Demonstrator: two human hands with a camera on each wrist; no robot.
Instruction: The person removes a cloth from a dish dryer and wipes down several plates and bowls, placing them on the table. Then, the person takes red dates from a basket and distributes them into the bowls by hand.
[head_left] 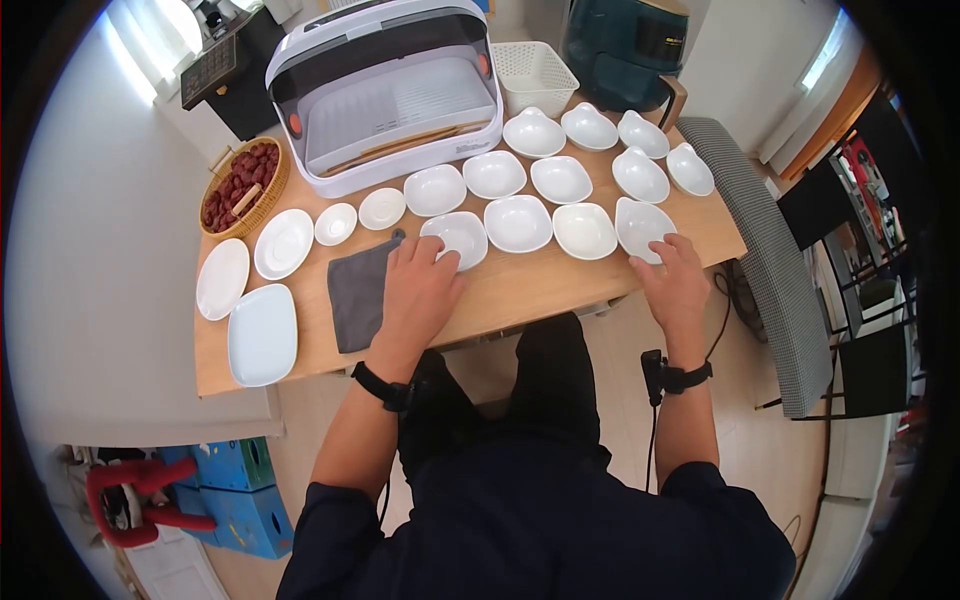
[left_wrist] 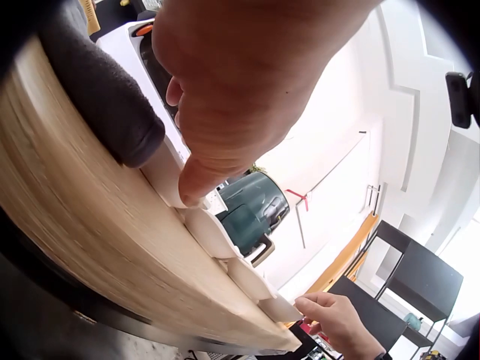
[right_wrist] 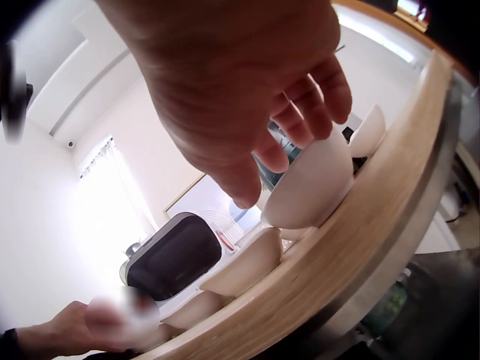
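My left hand (head_left: 420,285) touches the left side of a white bowl (head_left: 462,240) at the front row's left end. In the left wrist view its thumb (left_wrist: 193,187) points down at the bowl's edge. My right hand (head_left: 672,283) is at the front rim of the spouted bowl (head_left: 640,222) ending that row on the right. Loosely bent fingers (right_wrist: 334,94) lie over this rim in the right wrist view, the thumb apart from them. Between these bowls stand two more, a squarish bowl (head_left: 518,224) and a cream-toned bowl (head_left: 584,231). A grey cloth (head_left: 358,300) lies beside my left hand.
Behind stand three bowls (head_left: 495,175) and several spouted bowls (head_left: 533,132). Plates (head_left: 262,335) and small saucers (head_left: 336,224) occupy the left. Along the back are a basket (head_left: 262,212) of dark red items, a lidded dish case (head_left: 400,110), a white basket (head_left: 535,75) and a green appliance (head_left: 625,50).
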